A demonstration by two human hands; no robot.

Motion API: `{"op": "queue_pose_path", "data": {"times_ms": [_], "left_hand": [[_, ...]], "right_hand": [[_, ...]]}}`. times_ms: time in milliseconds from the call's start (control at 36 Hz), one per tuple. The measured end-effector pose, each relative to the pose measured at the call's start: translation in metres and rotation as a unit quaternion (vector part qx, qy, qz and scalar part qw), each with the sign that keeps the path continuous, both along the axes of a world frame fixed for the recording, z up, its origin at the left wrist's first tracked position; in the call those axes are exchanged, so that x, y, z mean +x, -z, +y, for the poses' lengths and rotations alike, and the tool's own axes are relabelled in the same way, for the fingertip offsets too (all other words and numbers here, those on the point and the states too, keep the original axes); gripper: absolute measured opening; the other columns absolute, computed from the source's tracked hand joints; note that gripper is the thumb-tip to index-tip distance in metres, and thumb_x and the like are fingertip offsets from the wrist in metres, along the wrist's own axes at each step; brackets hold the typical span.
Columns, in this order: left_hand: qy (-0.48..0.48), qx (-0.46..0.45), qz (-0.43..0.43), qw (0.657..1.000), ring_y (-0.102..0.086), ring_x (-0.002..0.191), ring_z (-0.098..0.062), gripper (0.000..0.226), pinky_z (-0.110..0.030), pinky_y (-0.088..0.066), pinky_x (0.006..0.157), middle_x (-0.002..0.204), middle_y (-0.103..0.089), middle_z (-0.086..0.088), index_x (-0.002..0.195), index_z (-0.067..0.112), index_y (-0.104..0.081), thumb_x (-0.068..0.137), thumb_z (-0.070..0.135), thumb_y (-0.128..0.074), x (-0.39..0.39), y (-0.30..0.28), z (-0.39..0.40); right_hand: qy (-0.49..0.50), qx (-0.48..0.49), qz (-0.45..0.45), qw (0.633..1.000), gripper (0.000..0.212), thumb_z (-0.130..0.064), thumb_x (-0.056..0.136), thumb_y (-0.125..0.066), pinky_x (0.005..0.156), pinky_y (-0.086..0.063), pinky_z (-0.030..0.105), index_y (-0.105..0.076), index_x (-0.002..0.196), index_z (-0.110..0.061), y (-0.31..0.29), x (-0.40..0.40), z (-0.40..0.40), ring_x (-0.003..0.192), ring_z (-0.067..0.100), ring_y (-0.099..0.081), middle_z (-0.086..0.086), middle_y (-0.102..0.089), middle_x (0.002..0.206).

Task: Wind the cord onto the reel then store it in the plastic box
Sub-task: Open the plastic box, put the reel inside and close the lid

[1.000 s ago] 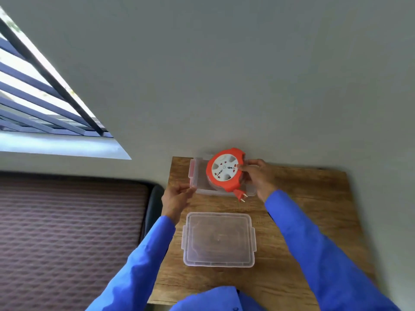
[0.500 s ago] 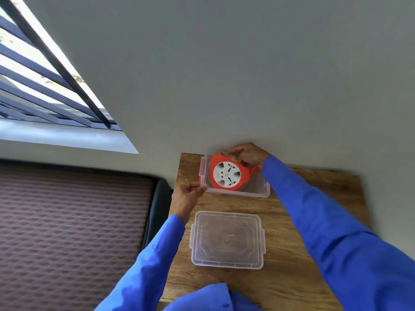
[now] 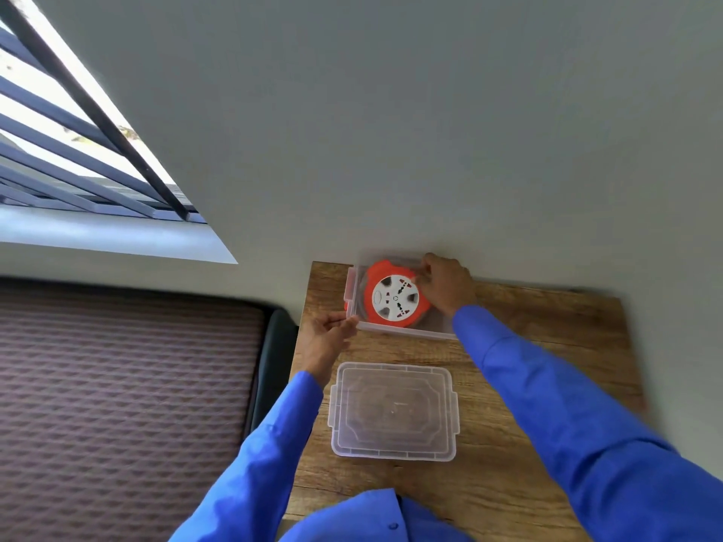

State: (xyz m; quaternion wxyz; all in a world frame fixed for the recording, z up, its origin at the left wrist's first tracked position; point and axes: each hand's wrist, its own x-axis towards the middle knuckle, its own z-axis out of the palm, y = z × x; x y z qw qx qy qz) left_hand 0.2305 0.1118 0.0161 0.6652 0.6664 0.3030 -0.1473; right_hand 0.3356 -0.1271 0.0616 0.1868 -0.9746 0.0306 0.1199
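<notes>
An orange cord reel [image 3: 394,295] with a white socket face lies flat inside the clear plastic box [image 3: 407,331] at the far edge of the wooden table [image 3: 547,346], against the wall. My right hand [image 3: 444,283] rests on the reel's right side, fingers on its rim. My left hand [image 3: 328,334] pinches the box's near-left corner. No loose cord shows outside the reel.
The box's clear lid [image 3: 393,410] lies flat on the table in front of the box. A dark quilted mattress [image 3: 125,404] sits left of the table. The grey wall stands right behind the box, and a barred window [image 3: 58,142] is at upper left.
My right hand carried the reel from above the box's front edge down into the box, where it now lies flat. My left hand moved onto the box's corner.
</notes>
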Motion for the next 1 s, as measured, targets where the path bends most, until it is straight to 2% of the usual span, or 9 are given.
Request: {"op": "queue_pose_path", "data": {"times_ms": [56, 194, 278, 528, 694, 806, 889, 944, 1000], "left_hand": [[-0.002, -0.009, 0.001, 1.000, -0.082, 0.082, -0.010, 0.018, -0.017, -0.061, 0.062, 0.088, -0.085, 0.004, 0.104, 0.017, -0.080, 0.092, 0.026, -0.089, 0.000, 0.000, 0.000], [-0.003, -0.022, -0.004, 1.000, -0.083, 0.085, -0.011, 0.018, -0.023, -0.064, 0.070, 0.090, -0.085, 0.003, 0.104, 0.017, -0.079, 0.091, 0.027, -0.089, 0.000, 0.003, 0.000], [-0.010, -0.037, -0.008, 0.999, -0.083, 0.086, -0.013, 0.019, -0.019, -0.064, 0.067, 0.091, -0.085, 0.001, 0.104, 0.015, -0.079, 0.091, 0.025, -0.089, 0.000, 0.003, 0.000], [-0.026, -0.063, -0.011, 0.998, -0.084, 0.088, -0.016, 0.023, -0.019, -0.064, 0.070, 0.093, -0.086, -0.004, 0.108, 0.010, -0.078, 0.092, 0.022, -0.089, -0.003, 0.000, -0.002], [-0.017, -0.069, -0.012, 0.997, -0.084, 0.093, -0.019, 0.022, -0.022, -0.066, 0.074, 0.096, -0.086, -0.005, 0.110, 0.010, -0.078, 0.093, 0.021, -0.087, -0.002, 0.003, 0.002], [-0.014, -0.066, -0.019, 0.998, -0.084, 0.093, -0.019, 0.023, -0.027, -0.067, 0.080, 0.097, -0.086, -0.005, 0.109, 0.011, -0.078, 0.093, 0.024, -0.088, -0.003, 0.007, 0.004], [-0.010, -0.061, -0.021, 0.998, -0.084, 0.094, -0.019, 0.022, -0.029, -0.067, 0.082, 0.096, -0.086, -0.004, 0.109, 0.013, -0.079, 0.093, 0.025, -0.088, -0.004, 0.007, 0.002], [-0.008, -0.033, -0.016, 0.999, -0.083, 0.095, -0.020, 0.020, -0.028, -0.066, 0.080, 0.096, -0.085, -0.002, 0.108, 0.017, -0.080, 0.093, 0.028, -0.088, -0.004, 0.003, 0.001], [-0.007, 0.020, -0.020, 1.000, -0.082, 0.093, -0.018, 0.017, -0.032, -0.067, 0.083, 0.097, -0.084, 0.000, 0.105, 0.024, -0.082, 0.094, 0.035, -0.087, -0.006, -0.001, 0.006]], "right_hand": [[-0.042, -0.060, -0.019, 0.997, 0.032, -0.023, 0.099, -0.060, 0.100, -0.048, 0.042, -0.066, 0.130, -0.016, 0.002, -0.007, -0.002, 0.113, 0.036, -0.069, 0.010, -0.077, 0.120], [0.005, 0.059, 0.065, 0.996, 0.054, -0.036, 0.094, -0.076, 0.102, -0.055, 0.050, -0.051, 0.135, -0.013, 0.001, -0.012, -0.004, 0.121, 0.036, -0.068, 0.010, -0.071, 0.131], [0.060, 0.132, 0.100, 0.984, 0.064, -0.041, 0.091, -0.081, 0.105, -0.055, 0.050, -0.048, 0.137, -0.010, 0.005, -0.011, 0.002, 0.125, 0.034, -0.066, 0.012, -0.068, 0.135], [0.037, 0.157, 0.069, 0.984, 0.040, -0.028, 0.101, -0.072, 0.106, -0.052, 0.045, -0.069, 0.131, -0.003, 0.005, -0.006, -0.002, 0.120, 0.032, -0.067, 0.017, -0.073, 0.127], [-0.008, 0.069, 0.073, 0.995, 0.031, -0.025, 0.108, -0.057, 0.097, -0.054, 0.040, -0.076, 0.117, -0.002, -0.002, 0.002, -0.002, 0.113, 0.039, -0.069, 0.024, -0.075, 0.119], [0.001, 0.032, -0.001, 0.999, 0.028, -0.027, 0.102, -0.065, 0.092, -0.057, 0.041, -0.079, 0.114, -0.006, -0.010, -0.001, -0.002, 0.108, 0.042, -0.071, 0.024, -0.077, 0.112], [0.014, 0.070, -0.070, 0.995, 0.026, -0.030, 0.101, -0.067, 0.090, -0.058, 0.039, -0.079, 0.110, -0.008, -0.021, -0.012, -0.011, 0.102, 0.033, -0.073, 0.014, -0.080, 0.109], [0.052, 0.125, -0.130, 0.982, 0.021, -0.026, 0.101, -0.067, 0.090, -0.055, 0.029, -0.080, 0.110, -0.011, -0.030, -0.027, -0.025, 0.098, 0.022, -0.074, 0.006, -0.081, 0.109], [0.124, 0.153, -0.201, 0.960, 0.014, -0.021, 0.100, -0.068, 0.079, -0.046, 0.010, -0.079, 0.106, -0.015, -0.036, -0.052, -0.043, 0.088, 0.013, -0.071, 0.001, -0.081, 0.101]]}}
